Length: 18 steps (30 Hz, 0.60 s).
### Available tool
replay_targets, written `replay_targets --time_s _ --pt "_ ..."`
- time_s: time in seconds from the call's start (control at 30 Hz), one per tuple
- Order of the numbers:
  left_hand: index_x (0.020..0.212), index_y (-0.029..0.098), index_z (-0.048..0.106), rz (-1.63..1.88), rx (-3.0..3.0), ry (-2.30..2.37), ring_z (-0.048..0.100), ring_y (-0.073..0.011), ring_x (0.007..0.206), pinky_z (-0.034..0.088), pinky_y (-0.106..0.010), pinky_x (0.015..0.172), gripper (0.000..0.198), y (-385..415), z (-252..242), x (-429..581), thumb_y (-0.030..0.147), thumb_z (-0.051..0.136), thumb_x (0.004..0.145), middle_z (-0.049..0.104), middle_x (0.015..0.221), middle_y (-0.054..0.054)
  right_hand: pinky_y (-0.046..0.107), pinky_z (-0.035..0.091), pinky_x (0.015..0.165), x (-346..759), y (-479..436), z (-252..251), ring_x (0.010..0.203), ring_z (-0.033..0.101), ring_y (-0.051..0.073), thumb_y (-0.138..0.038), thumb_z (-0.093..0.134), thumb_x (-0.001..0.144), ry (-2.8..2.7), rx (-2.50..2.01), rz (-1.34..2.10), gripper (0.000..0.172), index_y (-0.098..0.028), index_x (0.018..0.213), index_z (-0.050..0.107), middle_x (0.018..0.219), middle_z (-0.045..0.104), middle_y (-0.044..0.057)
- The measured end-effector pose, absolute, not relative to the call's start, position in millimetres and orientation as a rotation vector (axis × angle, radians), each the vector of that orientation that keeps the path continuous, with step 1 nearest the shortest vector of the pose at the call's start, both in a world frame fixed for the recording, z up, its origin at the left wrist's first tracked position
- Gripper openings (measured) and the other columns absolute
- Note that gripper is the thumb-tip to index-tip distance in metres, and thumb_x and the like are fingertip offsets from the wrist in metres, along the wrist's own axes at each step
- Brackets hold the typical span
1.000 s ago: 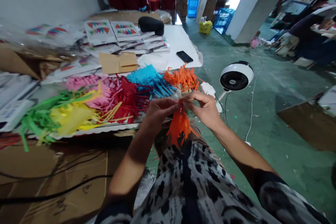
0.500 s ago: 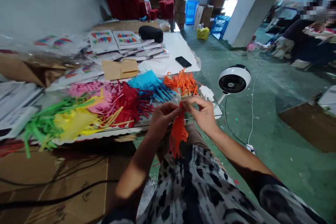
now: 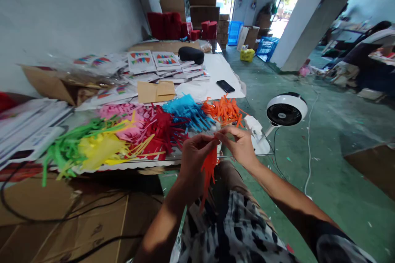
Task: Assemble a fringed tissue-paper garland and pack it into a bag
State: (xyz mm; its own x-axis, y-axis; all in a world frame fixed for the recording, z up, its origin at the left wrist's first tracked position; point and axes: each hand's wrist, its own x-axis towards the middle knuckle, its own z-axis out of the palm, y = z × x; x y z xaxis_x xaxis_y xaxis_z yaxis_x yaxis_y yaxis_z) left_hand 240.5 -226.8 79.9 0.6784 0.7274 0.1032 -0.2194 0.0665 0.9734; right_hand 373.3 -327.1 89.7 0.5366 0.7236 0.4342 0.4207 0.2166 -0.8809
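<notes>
An orange paper tassel (image 3: 210, 165) with cut fringe hangs over my lap, just off the table's front edge. My left hand (image 3: 196, 158) is closed, pinching the tassel near its top and covering part of it. Thumb and fingers of my right hand (image 3: 240, 146) are pinched at the same top end, touching the left fingertips. Beyond them lie orange fringed tissue (image 3: 222, 109) and a blue fringed bundle (image 3: 189, 111). Farther left are dark red (image 3: 163, 129), pink (image 3: 131, 125), yellow (image 3: 100, 150) and green (image 3: 68, 141) fringed bundles.
A phone (image 3: 225, 86), a black case (image 3: 191, 55), a brown paper piece (image 3: 156, 91) and packaged cards (image 3: 142, 62) lie on the table. White crumpled paper (image 3: 253, 125) is at its right corner. A fan (image 3: 286, 109) stands to the right; cables cross the cardboard (image 3: 101, 213) below left.
The view has shifted, so the table and its contents appear lower and farther right. My left hand has turned over the tassel, whose fringe now hangs narrower. Both hands still pinch its top.
</notes>
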Motion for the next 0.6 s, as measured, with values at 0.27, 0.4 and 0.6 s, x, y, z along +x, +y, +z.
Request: replay_targets --time_s 0.27,0.4,0.6 --pt "0.080 0.017 0.075 0.840 1.131 0.625 0.075 -0.0180 0.077 0.056 -0.027 0.076 0.033 -154.4 39.4 235.7 0.041 0.094 0.069 0.080 0.081 -0.006 0.035 0.049 0.098 482.0 -154.6 88.8 0.110 0.070 0.024 -0.031 0.052 0.104 -1.427 -1.979 -0.080 0.030 -0.019 0.114 0.078 0.120 0.079 0.010" --pt "0.085 0.018 0.073 0.772 1.025 0.624 0.075 -0.0191 0.077 0.056 -0.027 0.074 0.036 -144.1 24.9 248.8 0.037 0.096 0.065 0.079 0.079 -0.004 0.036 0.044 0.094 515.3 -77.0 90.1 0.114 0.068 0.029 -0.035 0.045 0.106 -1.658 -2.384 -0.102 0.038 -0.019 0.119 0.077 0.121 0.078 0.014" --pt "0.087 0.019 0.080 0.674 1.107 0.651 0.073 -0.0182 0.079 0.055 -0.026 0.075 0.026 -147.4 11.0 249.7 0.034 0.092 0.070 0.079 0.084 -0.006 0.033 0.039 0.083 510.9 -64.3 70.2 0.097 0.071 0.025 -0.038 0.045 0.105 -1.762 -2.406 -0.047 0.040 -0.020 0.094 0.079 0.102 0.081 0.011"
